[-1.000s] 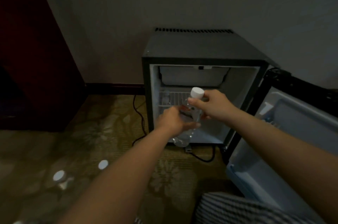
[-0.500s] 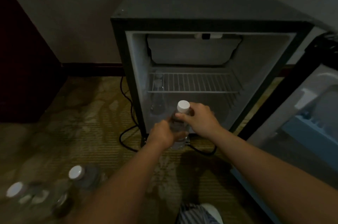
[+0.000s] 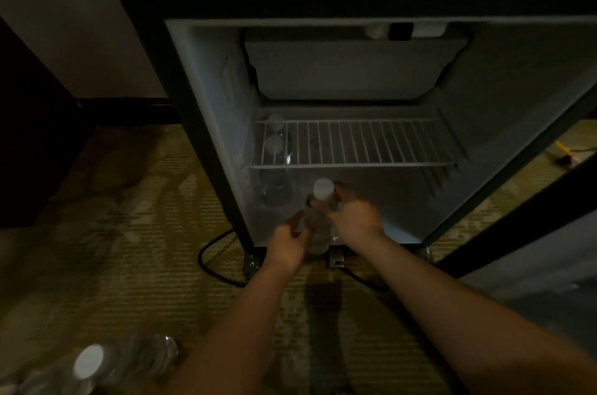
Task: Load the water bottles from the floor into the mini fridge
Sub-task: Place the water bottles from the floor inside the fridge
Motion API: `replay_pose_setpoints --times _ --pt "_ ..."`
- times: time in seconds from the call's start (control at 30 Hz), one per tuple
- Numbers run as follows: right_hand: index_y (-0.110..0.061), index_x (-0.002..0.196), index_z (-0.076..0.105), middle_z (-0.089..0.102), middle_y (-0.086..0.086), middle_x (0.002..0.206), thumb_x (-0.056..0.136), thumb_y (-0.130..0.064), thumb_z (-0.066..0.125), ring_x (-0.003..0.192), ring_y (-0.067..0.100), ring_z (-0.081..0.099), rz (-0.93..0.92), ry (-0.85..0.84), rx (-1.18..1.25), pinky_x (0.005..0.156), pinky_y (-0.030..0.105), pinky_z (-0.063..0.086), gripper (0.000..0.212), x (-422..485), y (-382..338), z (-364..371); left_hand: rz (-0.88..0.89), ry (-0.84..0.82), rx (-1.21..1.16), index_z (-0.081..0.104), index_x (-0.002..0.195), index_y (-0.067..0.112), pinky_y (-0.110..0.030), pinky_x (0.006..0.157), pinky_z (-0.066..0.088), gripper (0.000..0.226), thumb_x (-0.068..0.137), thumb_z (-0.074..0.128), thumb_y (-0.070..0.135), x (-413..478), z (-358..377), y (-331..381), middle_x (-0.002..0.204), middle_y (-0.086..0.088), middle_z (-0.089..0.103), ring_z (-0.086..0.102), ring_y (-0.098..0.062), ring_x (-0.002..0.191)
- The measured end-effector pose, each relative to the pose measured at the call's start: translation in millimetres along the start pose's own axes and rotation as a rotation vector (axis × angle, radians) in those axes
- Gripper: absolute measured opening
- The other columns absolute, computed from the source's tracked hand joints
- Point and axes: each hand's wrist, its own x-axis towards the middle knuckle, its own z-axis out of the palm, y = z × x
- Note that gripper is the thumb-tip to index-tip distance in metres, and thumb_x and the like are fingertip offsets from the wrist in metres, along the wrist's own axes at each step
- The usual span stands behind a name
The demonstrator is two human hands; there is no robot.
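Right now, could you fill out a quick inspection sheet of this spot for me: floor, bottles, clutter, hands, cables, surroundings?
Surface: patterned carpet, dimly lit.
Job's things: mini fridge open; held bottle, white cap, upright at the front edge of the lower compartment; stored bottles at the left, under the wire shelf; floor bottles lying at lower left.
Clutter: small yellow object on the carpet at right, too blurred to name.
Hands: left hand and right hand both grip the held bottle.
Cables: black cable looping on the carpet below the fridge.
Surroundings: fridge door swung open right; dark cabinet left; plain wall.
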Motion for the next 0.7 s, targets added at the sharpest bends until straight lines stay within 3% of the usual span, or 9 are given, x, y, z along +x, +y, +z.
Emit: replay_pose_setpoints --times 0.03,0.1,0.13,0.2,0.27,0.43,0.57,0.7 --pt "-0.017 0.121 0.056 0.063 0.008 0.120 0.091 -0.033 0.056 0.110 0.026 0.058 -0.004 0.005 0.015 0.086 0.029 0.044 0.034 6 -1 2 -0.042 0.029 -0.103 0.055 0.115 0.018 -0.028 0.077 0.053 0.021 0.097 0.046 0.013 5 2 1 0.110 -0.007 0.062 0.062 -0.027 0.101" --pt "-0.016 0.123 0.055 0.062 0.009 0.122 0.092 -0.032 0.054 0.111 0.027 0.058 -0.022 -0.004 0.021 0.084 0.027 0.042 0.035 16 -3 5 -0.132 0.049 -0.270 0.046 0.128 0.020 -0.021 0.060 0.051 0.030 0.098 0.042 0.015 10 6 6 0.112 -0.007 0.057 0.061 -0.024 0.094" --pt "-0.016 0.126 0.054 0.061 0.009 0.124 0.092 -0.031 0.055 0.113 0.027 0.057 -0.027 -0.010 0.032 0.085 0.027 0.041 0.037 19 -4 5 -0.169 0.046 -0.337 0.042 0.135 0.017 -0.020 0.061 0.050 0.036 0.099 0.041 0.018 12 7 7 0.119 -0.009 0.056 0.061 -0.025 0.100" --pt "-0.018 0.130 0.052 0.060 0.008 0.128 0.091 -0.030 0.058 0.117 0.026 0.056 -0.029 -0.013 0.127 0.092 0.030 0.043 0.041 23 -2 8 -0.223 0.056 -0.462 0.036 0.142 0.011 -0.028 0.083 0.047 0.044 0.100 0.040 0.021 17 9 7 0.135 -0.013 0.051 0.054 -0.029 0.119" --pt "-0.022 0.132 0.051 0.059 0.005 0.130 0.089 -0.029 0.061 0.119 0.023 0.056 -0.010 -0.010 0.230 0.097 0.032 0.045 0.045 24 4 12 -0.246 0.090 -0.526 0.038 0.140 0.005 -0.034 0.094 0.041 0.042 0.100 0.040 0.020 22 10 3 0.137 -0.014 0.050 0.051 -0.029 0.123" --pt "-0.017 0.128 0.054 0.061 0.003 0.124 0.087 -0.019 0.063 0.114 0.016 0.056 -0.042 0.012 0.293 0.092 0.026 0.045 0.042 35 14 21 -0.246 0.137 -0.662 0.045 0.133 0.006 -0.032 0.095 0.040 0.037 0.097 0.045 0.015 30 19 -2 0.134 -0.011 0.052 0.053 -0.022 0.112" --pt "-0.012 0.128 0.055 0.060 0.010 0.127 0.090 -0.020 0.060 0.118 0.025 0.056 0.011 0.060 0.249 0.094 0.029 0.044 0.039 55 12 22 -0.254 0.077 -0.673 0.041 0.139 0.015 -0.030 0.098 0.037 0.041 0.098 0.043 0.018 42 27 7 0.141 -0.006 0.048 0.047 -0.019 0.126" --pt "-0.014 0.128 0.053 0.062 0.007 0.122 0.090 -0.017 0.059 0.107 0.015 0.058 0.029 0.120 0.464 0.075 0.008 0.044 0.038 68 10 25 -0.297 0.033 -0.657 0.035 0.143 0.029 -0.036 0.097 0.039 0.043 0.100 0.038 0.026 57 30 19 0.143 0.002 0.044 0.041 -0.018 0.132"
